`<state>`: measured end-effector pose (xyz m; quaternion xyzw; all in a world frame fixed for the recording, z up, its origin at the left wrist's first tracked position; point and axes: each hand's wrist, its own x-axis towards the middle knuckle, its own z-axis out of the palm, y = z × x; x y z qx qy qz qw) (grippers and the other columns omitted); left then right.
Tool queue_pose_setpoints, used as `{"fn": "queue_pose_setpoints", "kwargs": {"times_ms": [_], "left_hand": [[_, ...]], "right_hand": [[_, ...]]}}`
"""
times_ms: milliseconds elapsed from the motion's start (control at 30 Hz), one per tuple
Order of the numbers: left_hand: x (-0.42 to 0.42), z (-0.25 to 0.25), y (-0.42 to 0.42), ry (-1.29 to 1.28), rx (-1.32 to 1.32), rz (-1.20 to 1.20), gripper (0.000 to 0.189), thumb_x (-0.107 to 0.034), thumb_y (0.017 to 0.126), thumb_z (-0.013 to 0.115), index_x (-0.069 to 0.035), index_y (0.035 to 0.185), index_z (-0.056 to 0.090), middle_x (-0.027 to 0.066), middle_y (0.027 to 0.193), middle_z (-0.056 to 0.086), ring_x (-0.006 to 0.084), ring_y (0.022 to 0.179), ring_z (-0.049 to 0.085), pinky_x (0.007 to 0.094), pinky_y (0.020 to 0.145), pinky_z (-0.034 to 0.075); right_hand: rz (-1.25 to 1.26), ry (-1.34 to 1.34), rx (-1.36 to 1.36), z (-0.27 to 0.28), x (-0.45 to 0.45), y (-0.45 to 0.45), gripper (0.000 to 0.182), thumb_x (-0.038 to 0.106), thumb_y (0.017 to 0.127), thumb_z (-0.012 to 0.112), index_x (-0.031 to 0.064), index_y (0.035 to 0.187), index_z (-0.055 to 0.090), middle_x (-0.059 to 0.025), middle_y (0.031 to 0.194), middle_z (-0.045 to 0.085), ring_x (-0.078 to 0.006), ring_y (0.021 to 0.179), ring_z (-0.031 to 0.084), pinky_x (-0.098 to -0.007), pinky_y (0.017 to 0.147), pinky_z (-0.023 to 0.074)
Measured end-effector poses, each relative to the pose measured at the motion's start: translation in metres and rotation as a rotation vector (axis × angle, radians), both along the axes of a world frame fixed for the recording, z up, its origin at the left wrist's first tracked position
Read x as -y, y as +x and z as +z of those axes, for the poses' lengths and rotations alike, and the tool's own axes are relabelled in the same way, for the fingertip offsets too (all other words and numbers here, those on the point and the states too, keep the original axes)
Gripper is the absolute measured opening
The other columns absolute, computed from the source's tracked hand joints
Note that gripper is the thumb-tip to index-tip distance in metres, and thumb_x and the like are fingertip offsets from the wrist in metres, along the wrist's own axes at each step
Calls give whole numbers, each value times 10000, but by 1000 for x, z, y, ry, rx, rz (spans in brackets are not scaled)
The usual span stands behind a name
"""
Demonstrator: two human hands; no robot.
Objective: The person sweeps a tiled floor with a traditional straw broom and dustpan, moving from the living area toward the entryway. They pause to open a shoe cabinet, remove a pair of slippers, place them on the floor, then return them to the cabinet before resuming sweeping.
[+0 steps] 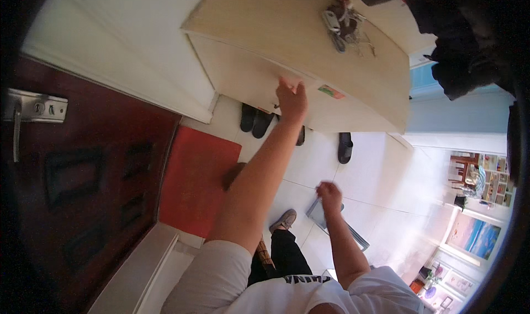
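My left hand (292,96) reaches to the front panel (248,72) of a pale wood-look cabinet, just below its top edge. Thumb and a finger are apart, with no object visible between them; whether the fingertips press on the panel is unclear. Beside this hand a small green and red sticker (331,92) marks the panel. My right hand (330,195) hangs over the floor with its fingers curled in and no object visible in it. Below it lies a grey-edged flat object (318,214), partly hidden by the forearm. Keys and small items (340,24) lie heaped on the cabinet top.
Black slippers (262,123) lie under the cabinet, another slipper (344,148) farther right. A red mat (194,181) lies by a dark red door (99,144) with a metal handle (17,132). Dark cloth (459,53) hangs at upper right. My shoe (284,220) is on pale tiles.
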<state>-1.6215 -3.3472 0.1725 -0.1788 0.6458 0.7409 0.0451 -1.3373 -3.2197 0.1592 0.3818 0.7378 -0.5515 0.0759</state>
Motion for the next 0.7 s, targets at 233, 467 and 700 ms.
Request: {"fn": "queue_pose_setpoints", "kwargs": {"times_ms": [233, 467, 700], "left_hand": [[18, -35, 51, 108, -125, -72, 548, -39, 758, 497, 8, 1264, 293, 176, 1221, 405, 288, 1132, 412, 348, 932, 334], [88, -108, 348, -664, 896, -899, 618, -285, 739, 559, 40, 1226, 359, 254, 1234, 405, 388, 1112, 423, 407, 945, 346], [97, -40, 417, -748, 891, -607, 627, -338, 662, 677, 39, 1107, 445, 214, 1015, 554, 337, 937, 556, 425, 798, 455]], "right_hand": [[503, -91, 373, -9, 56, 140, 320, 266, 800, 573, -4, 971, 570, -129, 886, 619, -223, 840, 586, -328, 760, 457], [736, -216, 774, -51, 100, 199, 717, 497, 714, 605, 18, 1211, 408, -216, 1081, 546, -336, 1000, 534, -384, 857, 423], [689, -740, 569, 0, 95, 147, 309, 164, 781, 582, -32, 1019, 552, -107, 822, 616, -171, 685, 579, -263, 642, 481]]}}
